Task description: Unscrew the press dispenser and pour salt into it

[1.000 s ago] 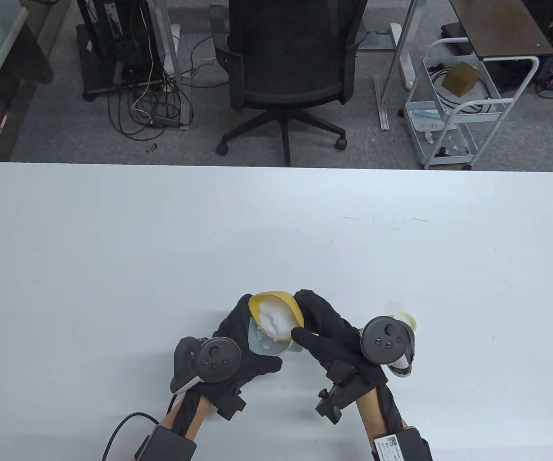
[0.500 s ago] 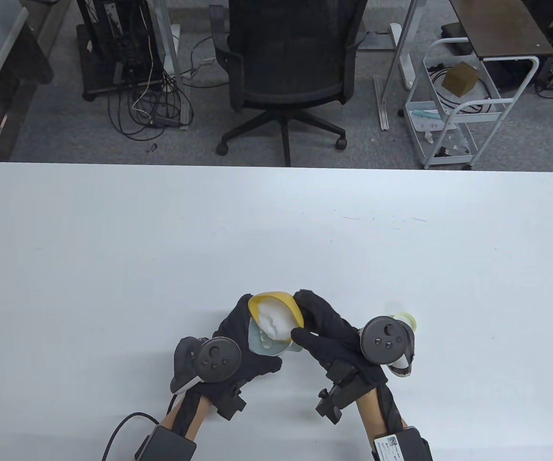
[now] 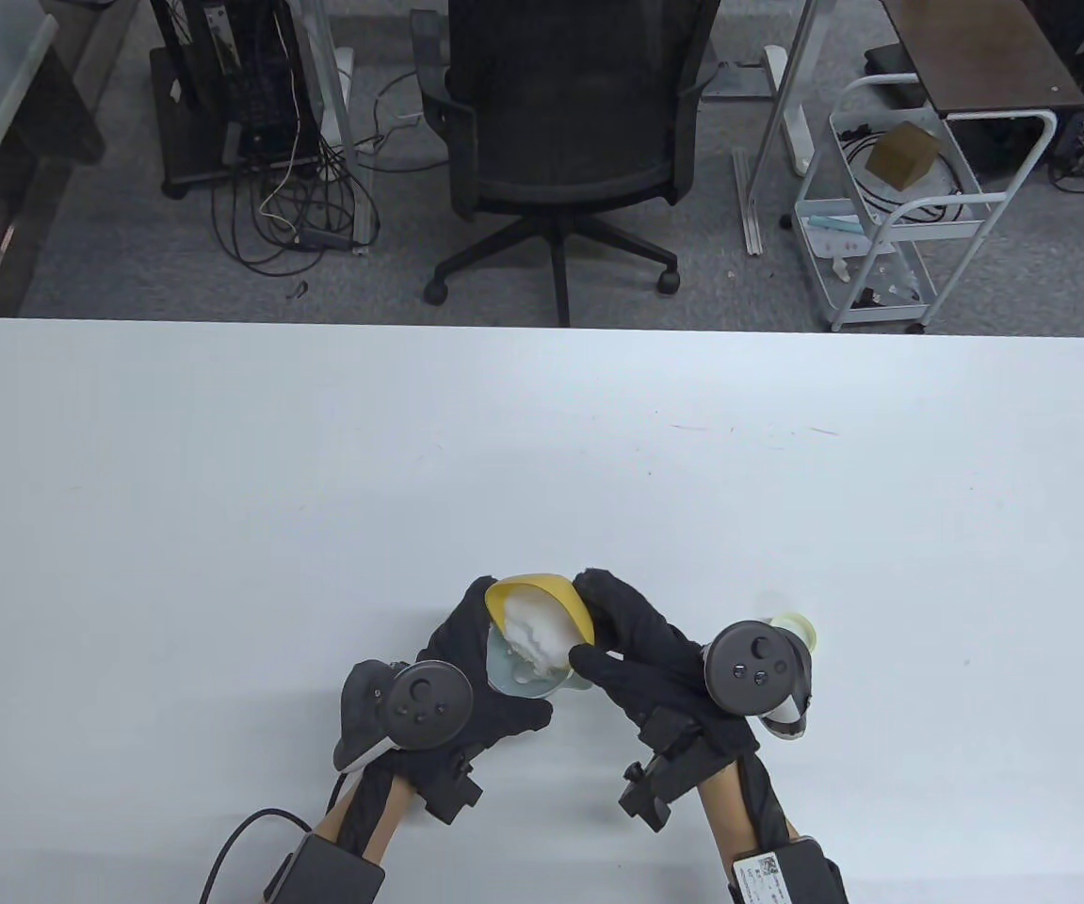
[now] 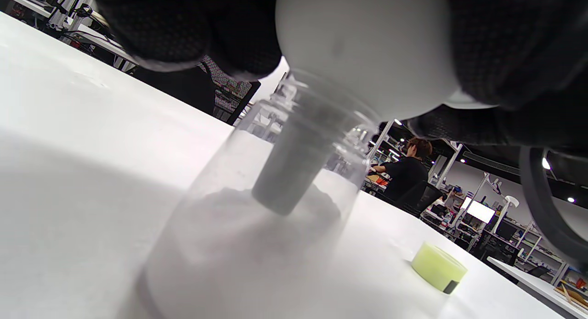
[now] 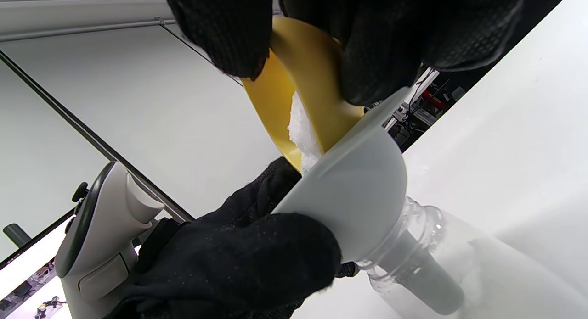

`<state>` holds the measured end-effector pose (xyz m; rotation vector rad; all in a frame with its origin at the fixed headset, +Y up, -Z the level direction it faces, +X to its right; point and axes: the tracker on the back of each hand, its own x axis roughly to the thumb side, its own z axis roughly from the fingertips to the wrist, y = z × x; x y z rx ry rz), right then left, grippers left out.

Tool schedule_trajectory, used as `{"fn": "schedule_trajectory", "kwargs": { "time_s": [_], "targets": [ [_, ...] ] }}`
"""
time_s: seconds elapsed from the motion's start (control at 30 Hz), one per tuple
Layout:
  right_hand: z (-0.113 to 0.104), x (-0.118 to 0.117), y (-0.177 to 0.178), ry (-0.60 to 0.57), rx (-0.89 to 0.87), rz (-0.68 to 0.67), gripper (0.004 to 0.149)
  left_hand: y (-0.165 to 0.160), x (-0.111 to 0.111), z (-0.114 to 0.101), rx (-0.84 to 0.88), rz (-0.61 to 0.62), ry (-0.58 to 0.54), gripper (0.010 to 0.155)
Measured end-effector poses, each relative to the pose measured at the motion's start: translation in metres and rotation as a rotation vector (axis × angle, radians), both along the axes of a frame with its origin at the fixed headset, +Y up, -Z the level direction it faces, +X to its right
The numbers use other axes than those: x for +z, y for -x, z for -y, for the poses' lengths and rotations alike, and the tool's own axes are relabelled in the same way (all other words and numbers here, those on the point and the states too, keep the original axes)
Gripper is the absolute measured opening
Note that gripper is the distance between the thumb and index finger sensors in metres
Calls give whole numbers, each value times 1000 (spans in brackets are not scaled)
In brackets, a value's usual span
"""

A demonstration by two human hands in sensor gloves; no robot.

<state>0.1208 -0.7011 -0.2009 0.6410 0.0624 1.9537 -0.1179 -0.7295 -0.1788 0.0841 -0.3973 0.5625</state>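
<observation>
My right hand (image 3: 598, 626) pinches the rim of a yellow bowl (image 3: 572, 603) and holds it tilted, so the white salt (image 3: 532, 626) slides into a grey funnel (image 3: 509, 676). My left hand (image 3: 466, 659) grips the funnel. In the left wrist view the funnel (image 4: 363, 48) stands with its stem in the neck of the clear dispenser bottle (image 4: 257, 227), which has salt heaped in its bottom. In the right wrist view the bowl (image 5: 298, 80) touches the funnel's rim (image 5: 358, 190) above the bottle (image 5: 427, 264). The dispenser's yellow-green press top (image 3: 798, 625) lies on the table right of my right hand.
The white table (image 3: 542, 452) stretches far and to both sides. An office chair (image 3: 565, 122) and a white cart (image 3: 890, 207) stand on the floor beyond the far edge.
The salt heap has slid lower in the yellow bowl, toward the funnel. Both hands have barely moved.
</observation>
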Motion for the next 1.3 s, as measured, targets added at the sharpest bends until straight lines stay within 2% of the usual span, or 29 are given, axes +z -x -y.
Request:
{"fn": "schedule_trajectory", "kwargs": {
  "time_s": [1.3],
  "targets": [
    [-1,1,1,-19,24,-7,74,0,0,0,0,0,0,136]
  ]
}}
